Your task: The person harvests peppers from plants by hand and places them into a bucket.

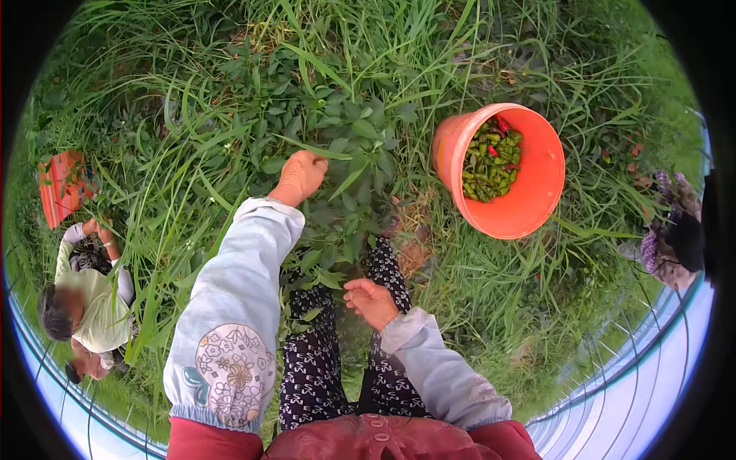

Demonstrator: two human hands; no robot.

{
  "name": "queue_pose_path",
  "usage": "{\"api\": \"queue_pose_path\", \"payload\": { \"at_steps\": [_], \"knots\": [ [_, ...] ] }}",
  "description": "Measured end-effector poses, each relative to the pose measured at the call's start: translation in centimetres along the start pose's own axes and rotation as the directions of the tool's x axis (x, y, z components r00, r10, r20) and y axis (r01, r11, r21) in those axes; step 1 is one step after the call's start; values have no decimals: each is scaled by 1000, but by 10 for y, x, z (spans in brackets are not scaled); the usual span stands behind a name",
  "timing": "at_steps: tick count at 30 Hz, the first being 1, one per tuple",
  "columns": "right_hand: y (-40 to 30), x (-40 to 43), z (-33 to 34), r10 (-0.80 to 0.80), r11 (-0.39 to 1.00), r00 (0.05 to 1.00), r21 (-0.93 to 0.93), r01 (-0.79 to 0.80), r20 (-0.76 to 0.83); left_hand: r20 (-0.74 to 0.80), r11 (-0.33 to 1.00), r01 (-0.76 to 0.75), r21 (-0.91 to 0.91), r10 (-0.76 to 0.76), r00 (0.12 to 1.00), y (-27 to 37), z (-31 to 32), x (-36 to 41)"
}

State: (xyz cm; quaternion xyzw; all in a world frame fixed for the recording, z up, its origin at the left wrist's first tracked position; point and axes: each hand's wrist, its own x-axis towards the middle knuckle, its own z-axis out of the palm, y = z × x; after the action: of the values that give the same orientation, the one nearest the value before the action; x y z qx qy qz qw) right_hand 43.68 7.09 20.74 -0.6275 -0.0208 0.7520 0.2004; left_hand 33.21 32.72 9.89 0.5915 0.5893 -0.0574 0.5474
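Observation:
My left hand (300, 174) is stretched forward among the leaves, its back up and fingers curled under. A leafy pepper plant (363, 135) stands just beyond it, and a long grass blade (313, 148) crosses by its fingertips. What those fingers hold, if anything, is hidden. My right hand (371, 302) hovers in front of my legs, fingers bent and thumb side up; nothing shows clearly in it. To the right, an orange plastic bucket (543, 190) tilts toward me in the grass. Green peppers (489, 172) and a few red ones (503, 124) lie inside it.
Tall grass (195, 149) surrounds the plants. Dry straw (415, 253) lies by my feet. At left, a person (98, 305) crouches near an orange container (66, 187), with another person (89, 365) behind. Someone else (675, 236) is at the right edge. Greenhouse framing (627, 368) curves behind.

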Motion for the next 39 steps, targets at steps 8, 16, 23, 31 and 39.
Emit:
{"api": "queue_pose_path", "payload": {
  "at_steps": [8,16,23,31,39],
  "knots": [
    [29,11,16,39,992,996,120,-48,74,348,941,-335,43,300,888,-1,90,42],
    [-22,26,-47,-89,987,982,117,110,-167,203,940,-333,73,312,928,14,127,-27],
    [-90,67,-84,-150,971,958,146,190,-245,240,917,61,-394,39,970,-27,65,-37],
    [-103,115,-72,-189,942,948,223,249,-257,251,442,282,-852,-128,959,-39,34,-94],
    [-109,166,-39,-295,917,919,192,349,-262,246,444,333,-832,-241,939,-47,45,-124]
  ]
}}
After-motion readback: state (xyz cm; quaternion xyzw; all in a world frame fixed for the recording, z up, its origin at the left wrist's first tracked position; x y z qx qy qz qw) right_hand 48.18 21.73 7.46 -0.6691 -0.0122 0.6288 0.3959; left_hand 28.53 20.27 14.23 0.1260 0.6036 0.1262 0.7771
